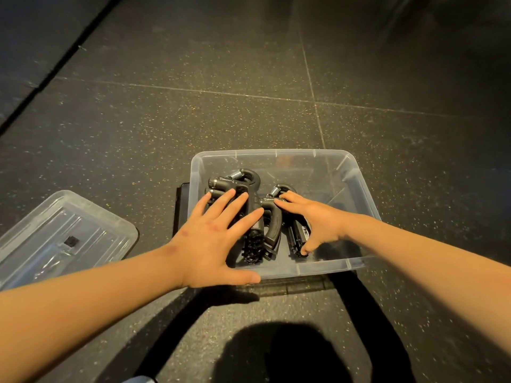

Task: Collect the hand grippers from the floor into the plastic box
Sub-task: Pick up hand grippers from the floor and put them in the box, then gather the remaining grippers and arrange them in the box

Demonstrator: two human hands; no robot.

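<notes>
A clear plastic box (356, 178) stands on the dark floor in front of me. Several black hand grippers (272, 230) with metal springs lie in a heap inside it. My left hand (213, 239) reaches over the box's near left edge, fingers spread flat on top of the heap, thumb along the near rim. My right hand (312, 222) is inside the box, its fingers curled around the rightmost hand gripper (297, 237), index finger stretched along its top. No hand gripper shows on the floor.
The box's clear lid (63, 230) lies on the floor to the left. A flat black object (181, 211) sticks out from under the box's left side. Speckled dark floor tiles surround it all, with a darker mat (27, 51) at far left.
</notes>
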